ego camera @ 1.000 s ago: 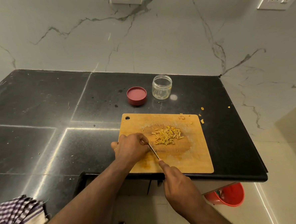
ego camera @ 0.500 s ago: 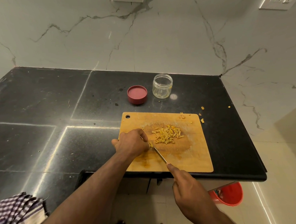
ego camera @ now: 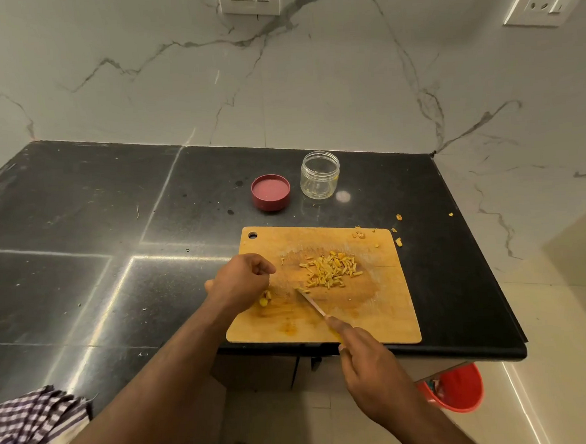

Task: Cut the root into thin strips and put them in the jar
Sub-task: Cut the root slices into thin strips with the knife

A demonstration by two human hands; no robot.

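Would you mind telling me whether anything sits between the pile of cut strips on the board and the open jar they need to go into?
Nothing visible blocks the way. The strips lie mid-board, and the jar stands open just beyond the cutting board's far edge. Its red lid sits off to the jar's left, clear of that path.

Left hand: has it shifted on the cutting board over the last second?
Yes. The left hand has drawn back toward the cutting board's left edge, away from the pile of strips, uncovering a root piece.
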